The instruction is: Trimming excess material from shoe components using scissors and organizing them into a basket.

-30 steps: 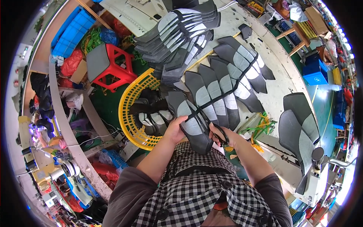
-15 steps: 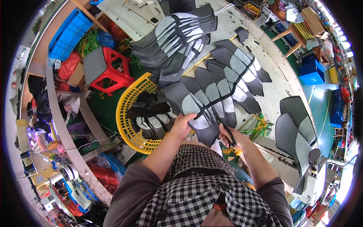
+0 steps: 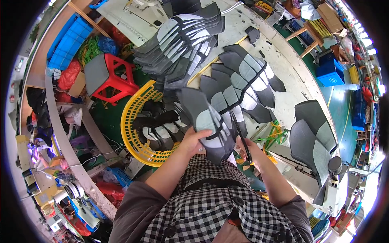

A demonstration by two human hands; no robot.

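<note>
While the left hand (image 3: 193, 141) is gripping dark panels (image 3: 194, 102), the right hand (image 3: 244, 150) is holding scissors (image 3: 244, 139); the panels are partly lying between.

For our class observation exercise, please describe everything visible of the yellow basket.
The basket is round and yellow, seemingly plastic, its wall pierced with rows of small openings. It sits mouth up, left of the person's left hand, holding dark pieces with pale patches. Its base is hidden; contact with the left forearm is unclear.
</note>
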